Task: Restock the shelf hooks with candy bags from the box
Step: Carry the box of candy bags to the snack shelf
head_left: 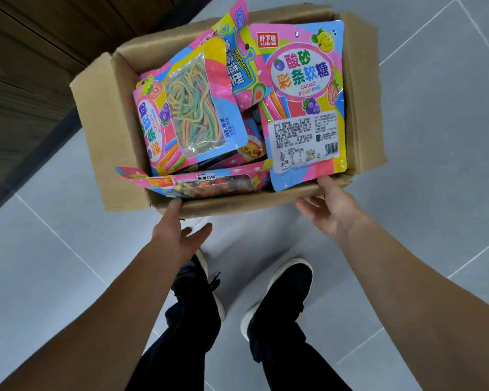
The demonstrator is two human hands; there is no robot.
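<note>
Open corrugated cardboard box (108,142) sits on the pale grey tiled floor (435,136), flaps folded outward, edges creased and slightly torn. Inside: glossy flat plastic candy bags in pink, yellow and blue, piled loosely at mixed angles; at least four distinguishable, lower ones too covered to count. One bag with clear window (191,108) shows thin multicoloured candy strings; one back-side bag (302,103) lies label and barcode up against the right wall; one low bag (198,184) lies tilted along the near wall. Left hand (175,232) has its fingers straight and spread, one fingertip touching the near wall of the box, holding nothing. Right hand (328,207) is relaxed and apart, fingers loosely bent at the near right corner, thumb just below the back-side bag; contact cannot be told. Two dark shoes (283,294) with white soles stand below the box. Dark wood-grain panel (26,66) borders upper left.
</note>
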